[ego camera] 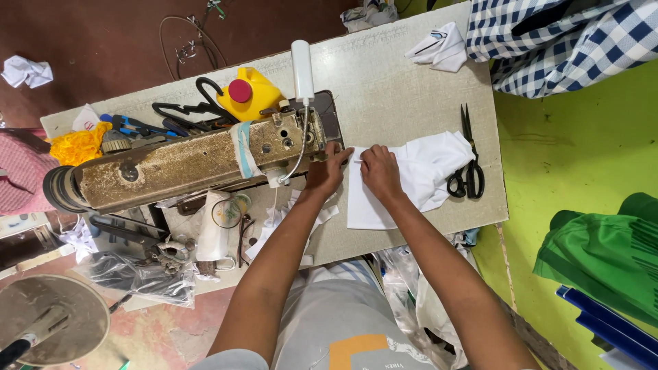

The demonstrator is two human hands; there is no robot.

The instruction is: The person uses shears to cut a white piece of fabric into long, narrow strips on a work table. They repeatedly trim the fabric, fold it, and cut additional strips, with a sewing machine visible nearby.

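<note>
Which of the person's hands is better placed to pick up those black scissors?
Probably the right hand: it rests on the white cloth, which reaches to the scissors. The left hand sits by the sewing machine, farther away.

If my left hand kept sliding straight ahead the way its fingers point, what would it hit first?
Most likely the sewing machine. The left hand points up and slightly right, its fingertips already at the machine's needle end, on the white fabric. Depth is hard to judge from above.
</note>
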